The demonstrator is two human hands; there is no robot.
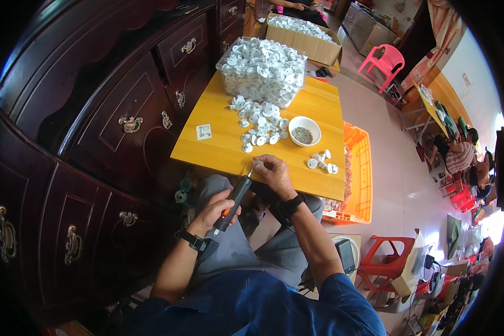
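My left hand point(211, 215) is wrapped round a dark electric screwdriver point(241, 191), its bit slanting up to the right. At the tip of the bit, above the near table edge, my right hand point(278, 176) pinches a small white plastic part point(258, 163), mostly covered by the fingers. Whether a screw sits on the bit is too small to tell. Beyond my hands, a loose pile of white round plastic parts point(261, 119) lies on the yellow table point(207, 154). A white bowl point(294, 122) of small metal pieces, apparently screws point(302, 135), stands right of that pile.
Several more white parts point(323, 161) lie by the table's right edge. A clear bin point(238, 87) heaped with them stands at the back, a cardboard box point(302, 47) behind it. Dark drawers point(117, 117) line the left; an orange crate point(365, 173) sits right. Other people sit far right.
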